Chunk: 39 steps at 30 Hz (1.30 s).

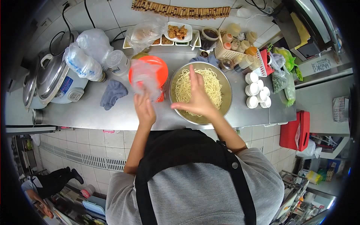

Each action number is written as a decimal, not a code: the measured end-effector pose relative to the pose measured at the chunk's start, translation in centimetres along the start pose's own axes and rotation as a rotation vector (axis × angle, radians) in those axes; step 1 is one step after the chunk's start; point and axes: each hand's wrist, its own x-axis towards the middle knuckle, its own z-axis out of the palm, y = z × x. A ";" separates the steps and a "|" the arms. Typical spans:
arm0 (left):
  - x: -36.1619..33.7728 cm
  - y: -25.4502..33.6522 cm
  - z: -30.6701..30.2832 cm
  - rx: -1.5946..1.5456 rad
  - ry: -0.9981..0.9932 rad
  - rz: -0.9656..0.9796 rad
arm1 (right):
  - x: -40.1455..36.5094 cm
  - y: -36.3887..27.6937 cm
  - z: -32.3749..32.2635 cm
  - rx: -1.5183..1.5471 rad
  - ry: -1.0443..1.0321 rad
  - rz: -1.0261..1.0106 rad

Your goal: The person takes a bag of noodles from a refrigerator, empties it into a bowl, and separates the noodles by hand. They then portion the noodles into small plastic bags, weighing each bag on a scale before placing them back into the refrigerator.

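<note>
My left hand (pixel 145 110) pinches a clear plastic bag (pixel 145 77), which is smeared by motion and overlaps an orange-red bowl (pixel 160 67) behind it. A wide metal bowl (pixel 227 90) filled with pale yellow noodles (pixel 214 84) stands on the steel counter, right of the orange bowl. Over these noodles my right hand (pixel 198 97) is held open, its thumb spread away from the upright fingers and nothing in its grasp. Part of the noodles is hidden behind that hand.
Left on the counter lie a grey cloth (pixel 113 93), a lidded plastic tub (pixel 117 62) and a large cooker (pixel 62 84). Stacked white cups (pixel 253 90) and a basket of bottles (pixel 222 50) stand at right. Fried food fills a white dish (pixel 184 27) behind. Another person (pixel 48 183) is at lower left.
</note>
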 end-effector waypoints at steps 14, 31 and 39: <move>8.4 1.7 2.1 -0.194 0.031 -0.324 | -0.6 6.8 0.3 -0.232 0.324 -0.004; 7.1 -1.6 -1.7 -0.222 0.220 -0.379 | 1.6 6.7 -9.6 -0.191 0.114 0.019; 6.1 -2.1 -0.6 -0.327 0.208 -0.318 | 0.8 13.5 -0.3 -0.540 -0.208 0.491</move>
